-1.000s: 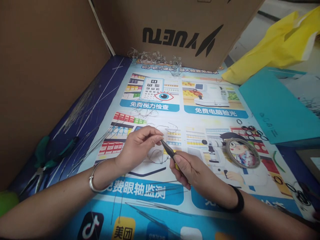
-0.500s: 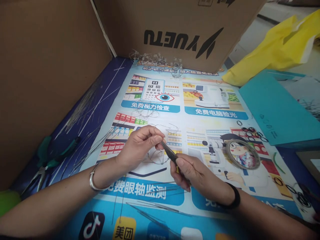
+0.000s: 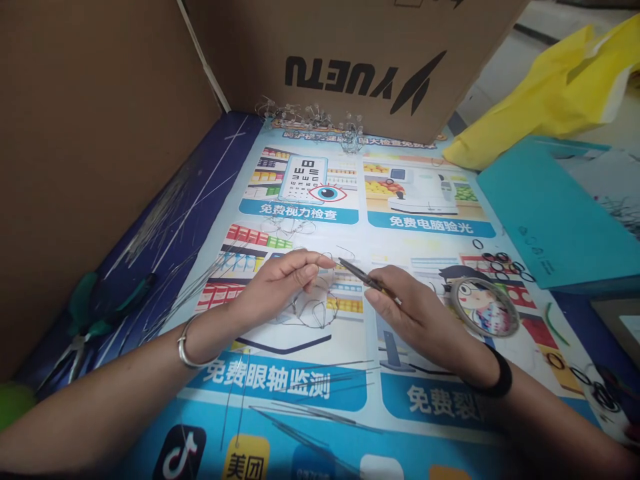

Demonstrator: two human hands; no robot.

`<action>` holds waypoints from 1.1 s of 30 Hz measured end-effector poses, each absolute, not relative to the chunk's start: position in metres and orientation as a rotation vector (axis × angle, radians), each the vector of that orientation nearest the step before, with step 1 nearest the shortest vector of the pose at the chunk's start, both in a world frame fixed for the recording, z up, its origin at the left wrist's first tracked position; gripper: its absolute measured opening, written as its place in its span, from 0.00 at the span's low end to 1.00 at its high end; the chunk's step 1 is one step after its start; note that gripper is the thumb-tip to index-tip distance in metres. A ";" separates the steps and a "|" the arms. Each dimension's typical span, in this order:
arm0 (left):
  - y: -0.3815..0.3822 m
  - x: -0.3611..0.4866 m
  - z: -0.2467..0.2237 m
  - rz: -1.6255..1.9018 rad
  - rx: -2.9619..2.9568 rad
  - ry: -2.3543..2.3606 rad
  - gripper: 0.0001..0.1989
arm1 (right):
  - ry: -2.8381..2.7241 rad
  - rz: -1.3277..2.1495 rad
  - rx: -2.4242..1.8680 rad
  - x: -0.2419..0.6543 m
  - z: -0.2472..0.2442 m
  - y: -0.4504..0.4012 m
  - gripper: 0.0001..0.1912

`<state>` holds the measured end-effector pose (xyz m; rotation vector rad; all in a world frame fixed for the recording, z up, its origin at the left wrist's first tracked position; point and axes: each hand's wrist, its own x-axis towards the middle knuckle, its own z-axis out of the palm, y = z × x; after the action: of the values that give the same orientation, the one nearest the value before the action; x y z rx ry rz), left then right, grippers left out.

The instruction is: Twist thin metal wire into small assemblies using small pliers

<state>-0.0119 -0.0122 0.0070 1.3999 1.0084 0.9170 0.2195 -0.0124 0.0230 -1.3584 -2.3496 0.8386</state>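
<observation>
My left hand (image 3: 280, 283) pinches a thin bent wire between thumb and forefinger. Loops of this wire piece (image 3: 316, 325) hang below the fingers over the printed sheet (image 3: 345, 427). In my right hand (image 3: 413, 310) is a pair of slim dark-jawed pliers (image 3: 356, 269), the palm closed around the handles. The tips of the pliers point left, close to the left fingertips; whether they grip the wire is too fine to tell. Loose straight wires (image 3: 320, 415) lie on the sheet in front of the hands.
Green-handled pliers (image 3: 83, 320) and a wire bundle (image 3: 163, 213) lie at left. Cardboard walls (image 3: 250, 40) stand behind and left. Finished-looking wire pieces (image 3: 353, 133) sit at the back. At right are a tape roll (image 3: 457, 317), black rings (image 3: 500, 267) and a blue box (image 3: 540, 213).
My right hand has turned, and the pliers now lie flatter, with their tips higher and further right. The left forefinger has stretched out towards the tips.
</observation>
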 end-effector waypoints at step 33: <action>-0.005 -0.013 0.005 0.945 2.004 1.293 0.10 | -2.464 0.579 -1.338 0.220 0.008 -0.023 0.16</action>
<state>-0.0133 -0.0054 0.0047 2.0035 1.2933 0.9454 0.2197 -0.0227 0.0080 -1.3378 -2.4642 0.5794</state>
